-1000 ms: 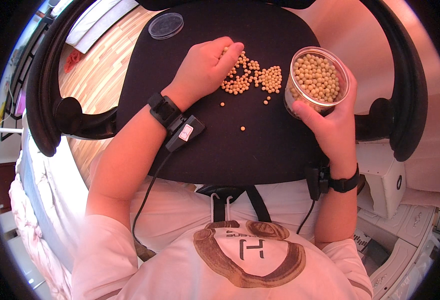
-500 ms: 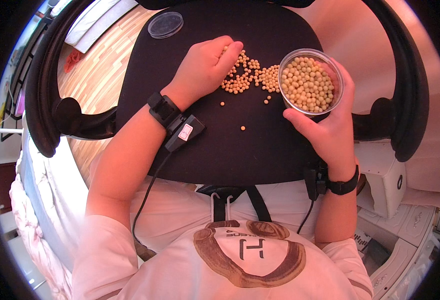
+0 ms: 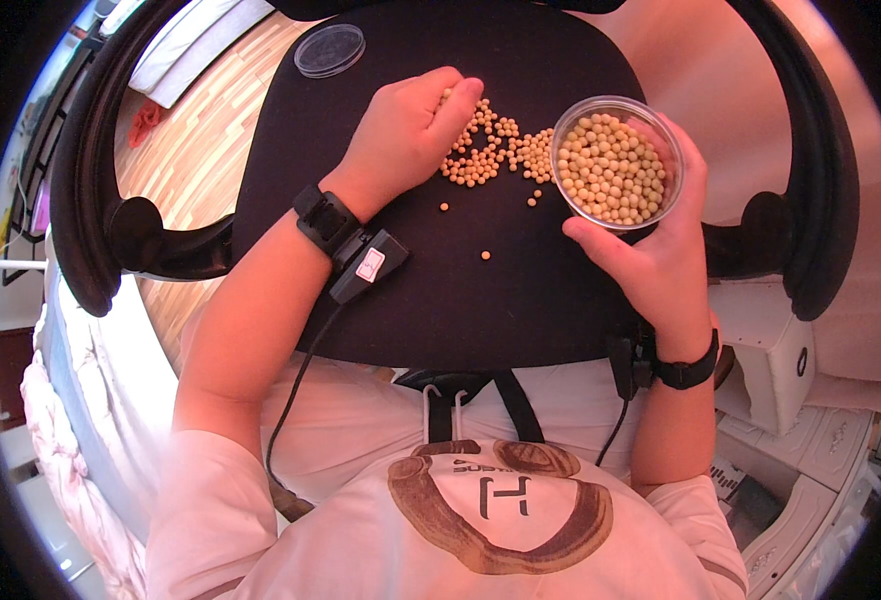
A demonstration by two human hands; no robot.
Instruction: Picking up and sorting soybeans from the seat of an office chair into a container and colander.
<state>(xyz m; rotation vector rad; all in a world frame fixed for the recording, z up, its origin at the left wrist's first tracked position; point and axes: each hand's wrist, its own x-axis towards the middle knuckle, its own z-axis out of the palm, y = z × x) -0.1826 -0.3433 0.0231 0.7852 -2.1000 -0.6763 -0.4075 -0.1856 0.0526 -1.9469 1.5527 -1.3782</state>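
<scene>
Head view: at the right of the black seat, my right hand clasped the jar, likely steadying it; near the seat's centre my left hand curled closed, contents hidden; far left lay the lid, presumably out of the way, mid-seat loose beans

Right hand's got a clear tub loaded with tan beans. Left of the tub there's a bean spill, left hand curled at its edge, and a clear lid way farther left.
</scene>
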